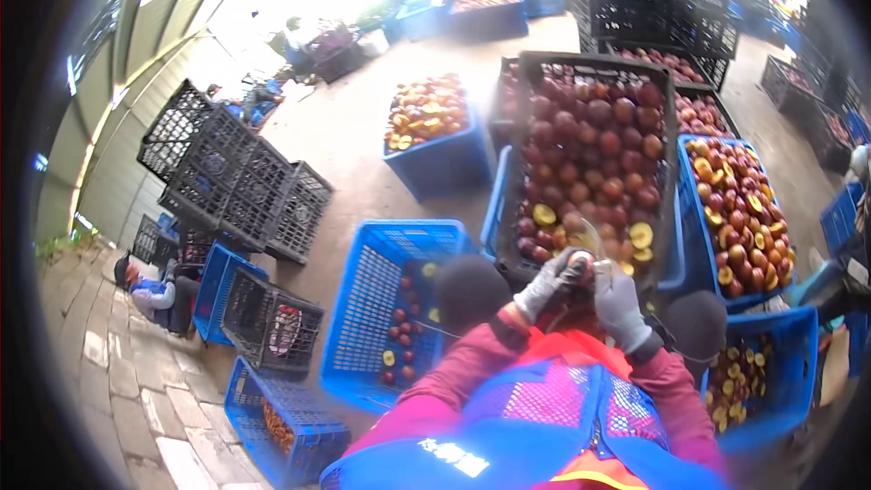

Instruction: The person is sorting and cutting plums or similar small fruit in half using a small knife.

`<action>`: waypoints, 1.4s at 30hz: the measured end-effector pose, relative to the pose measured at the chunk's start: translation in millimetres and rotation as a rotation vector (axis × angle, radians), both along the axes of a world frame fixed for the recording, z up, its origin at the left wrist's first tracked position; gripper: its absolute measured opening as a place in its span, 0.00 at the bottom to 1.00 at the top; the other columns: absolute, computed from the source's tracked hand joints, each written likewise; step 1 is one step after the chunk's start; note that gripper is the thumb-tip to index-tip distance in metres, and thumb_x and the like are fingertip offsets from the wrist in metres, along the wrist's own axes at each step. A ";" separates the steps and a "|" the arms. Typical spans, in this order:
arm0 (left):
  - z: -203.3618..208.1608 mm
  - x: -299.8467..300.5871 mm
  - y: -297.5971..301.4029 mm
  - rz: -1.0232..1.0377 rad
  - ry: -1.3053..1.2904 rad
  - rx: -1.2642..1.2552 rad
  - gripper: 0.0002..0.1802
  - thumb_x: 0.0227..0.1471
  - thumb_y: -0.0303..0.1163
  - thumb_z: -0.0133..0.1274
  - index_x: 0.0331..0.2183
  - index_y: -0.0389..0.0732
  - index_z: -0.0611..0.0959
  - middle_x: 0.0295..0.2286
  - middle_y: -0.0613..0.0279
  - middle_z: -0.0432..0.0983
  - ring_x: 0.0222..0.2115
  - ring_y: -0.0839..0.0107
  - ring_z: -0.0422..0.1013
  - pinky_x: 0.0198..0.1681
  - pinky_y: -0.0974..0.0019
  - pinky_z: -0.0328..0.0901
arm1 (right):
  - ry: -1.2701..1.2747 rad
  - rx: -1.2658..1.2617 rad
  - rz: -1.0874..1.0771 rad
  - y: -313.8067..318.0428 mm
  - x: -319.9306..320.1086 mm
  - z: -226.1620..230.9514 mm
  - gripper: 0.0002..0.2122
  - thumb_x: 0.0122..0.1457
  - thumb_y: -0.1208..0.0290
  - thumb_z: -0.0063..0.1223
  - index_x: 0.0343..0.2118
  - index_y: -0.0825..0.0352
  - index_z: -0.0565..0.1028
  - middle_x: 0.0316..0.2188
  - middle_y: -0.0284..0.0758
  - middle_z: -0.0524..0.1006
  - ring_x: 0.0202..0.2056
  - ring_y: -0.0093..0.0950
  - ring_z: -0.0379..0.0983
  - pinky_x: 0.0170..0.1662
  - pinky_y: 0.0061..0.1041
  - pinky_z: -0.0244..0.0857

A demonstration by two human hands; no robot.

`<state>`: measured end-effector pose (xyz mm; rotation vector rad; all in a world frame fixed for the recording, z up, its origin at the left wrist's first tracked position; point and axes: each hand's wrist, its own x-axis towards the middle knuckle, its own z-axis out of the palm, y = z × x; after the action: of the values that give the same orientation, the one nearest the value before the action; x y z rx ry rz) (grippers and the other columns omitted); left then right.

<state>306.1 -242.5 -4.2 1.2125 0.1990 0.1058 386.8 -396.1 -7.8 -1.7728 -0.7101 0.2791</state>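
Observation:
My left hand [546, 286], in a grey glove with dark fingers, is closed around a plum [578, 260]. Close beside it on the right, my gloved right hand [621, 307] is closed, its fingertips near the fruit. What it grips is too small and blurred to make out. Both hands are over the near end of a tilted black crate [674, 154] full of dark red plums [594, 141]. A yellow cut half [641, 235] and another cut plum [543, 214] lie among the whole ones just beyond my hands.
Left of me stands a blue crate [337, 327] with a few plums at its bottom. Blue crates of cut plums stand ahead [426, 156] and right [687, 209]; another [798, 390] is at lower right. Black crates are stacked left [222, 172] and behind [626, 9]. A person [159, 295] sits far left.

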 end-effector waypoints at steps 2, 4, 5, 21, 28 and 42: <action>13.5 -7.9 2.8 0.010 -0.001 -0.073 0.22 0.75 0.52 0.49 0.51 0.43 0.79 0.39 0.73 0.71 0.38 0.81 0.65 0.43 0.71 0.67 | -0.016 -0.088 -0.039 9.2 -4.2 2.4 0.15 0.77 0.65 0.43 0.42 0.72 0.78 0.30 0.50 0.80 0.32 0.45 0.78 0.37 0.41 0.70; 26.5 -13.3 5.9 0.008 -0.051 -0.033 0.21 0.75 0.51 0.47 0.51 0.43 0.79 0.37 0.74 0.70 0.35 0.82 0.64 0.39 0.72 0.66 | -0.010 -0.110 -0.032 16.4 -5.5 3.1 0.15 0.77 0.65 0.43 0.41 0.72 0.78 0.29 0.49 0.79 0.31 0.43 0.78 0.36 0.39 0.69; 30.9 -15.5 6.3 0.011 -0.043 -0.017 0.21 0.76 0.52 0.47 0.50 0.43 0.79 0.36 0.74 0.70 0.34 0.82 0.64 0.38 0.72 0.65 | -0.006 -0.101 -0.023 18.8 -4.6 2.2 0.15 0.77 0.65 0.43 0.40 0.72 0.78 0.29 0.49 0.79 0.31 0.43 0.78 0.36 0.39 0.69; 45.3 -16.1 24.8 0.245 -0.024 -0.175 0.30 0.62 0.32 0.67 0.63 0.40 0.77 0.52 0.61 0.80 0.48 0.68 0.77 0.53 0.61 0.75 | -0.337 -0.112 -0.094 -32.9 19.4 -3.1 0.17 0.75 0.64 0.51 0.60 0.67 0.76 0.28 0.46 0.83 0.29 0.45 0.83 0.32 0.40 0.74; 22.8 -8.1 8.9 0.143 -0.097 -0.361 0.30 0.62 0.30 0.66 0.63 0.38 0.77 0.52 0.58 0.79 0.48 0.65 0.79 0.53 0.60 0.76 | -0.228 0.088 0.077 -35.1 -10.5 6.4 0.13 0.74 0.67 0.53 0.55 0.69 0.76 0.30 0.48 0.80 0.33 0.45 0.84 0.35 0.36 0.73; -0.4 -5.7 -16.9 0.185 -0.062 -0.253 0.21 0.65 0.33 0.63 0.56 0.41 0.79 0.48 0.58 0.80 0.46 0.65 0.79 0.50 0.61 0.77 | -0.318 -0.170 0.066 -30.9 -18.4 -33.8 0.11 0.74 0.63 0.52 0.49 0.65 0.74 0.20 0.47 0.78 0.24 0.52 0.79 0.27 0.48 0.69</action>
<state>300.4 -259.4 -4.6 0.9361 0.2617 0.2715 368.4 -426.9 -41.7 -1.9817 -0.9971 0.1039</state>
